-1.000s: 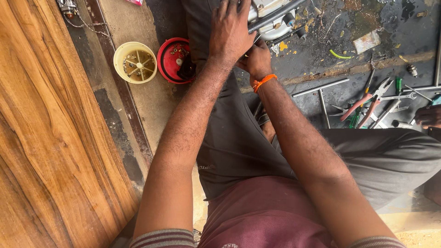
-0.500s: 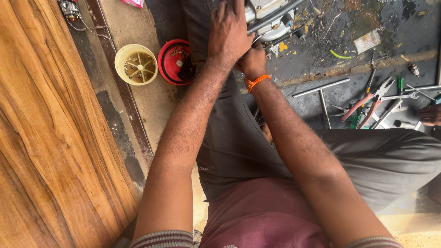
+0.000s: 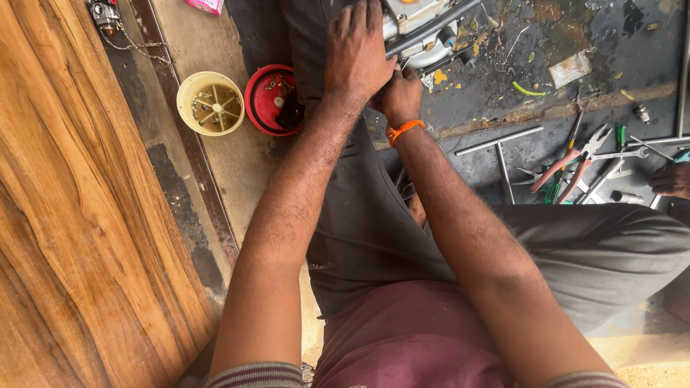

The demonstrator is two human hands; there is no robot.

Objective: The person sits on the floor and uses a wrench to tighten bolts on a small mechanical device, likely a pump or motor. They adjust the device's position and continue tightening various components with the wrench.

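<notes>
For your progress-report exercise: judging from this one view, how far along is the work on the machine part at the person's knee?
Apparently midway. Done: small parts already lie in the red bowl and the yellow bowl, suggesting pieces have come off. In hand: the left hand and right hand press together on the grey metal unit; what they grip is hidden. Left: pliers and a T-handled wrench lie out on the floor.

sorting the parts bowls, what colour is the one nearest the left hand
Red: the round bowl beside the left hand, best seen in the head view.

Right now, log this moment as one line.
left hand: on metal machine part | right hand: beneath it, grip hidden | nearby: red lid, pliers
</notes>
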